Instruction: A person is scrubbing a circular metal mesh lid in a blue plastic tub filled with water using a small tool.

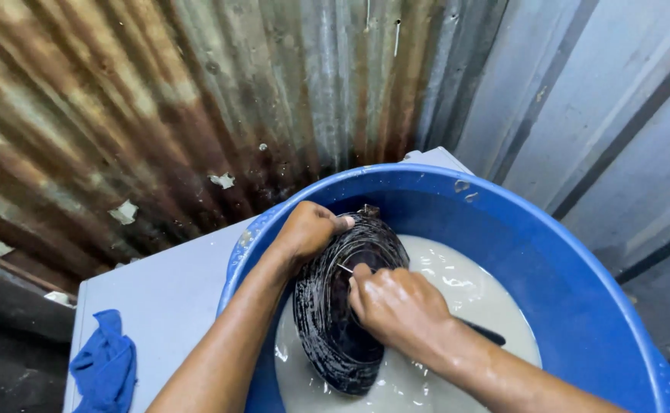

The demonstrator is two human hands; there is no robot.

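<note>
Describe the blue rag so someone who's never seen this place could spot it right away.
Start at the big blue basin of milky water where both hands scrub a dark round object. It stands on a pale grey surface before a rusty corrugated wall. The blue rag lies crumpled at that surface's near left corner, the only soft, loose thing there.

A basin [580,306] sits on a table [167,291], with a pan [327,329] standing tilted in its water [457,298]. A cloth [105,367] lies on the table at the basin's nine o'clock; corrugated walls [197,99] rise at twelve
</note>
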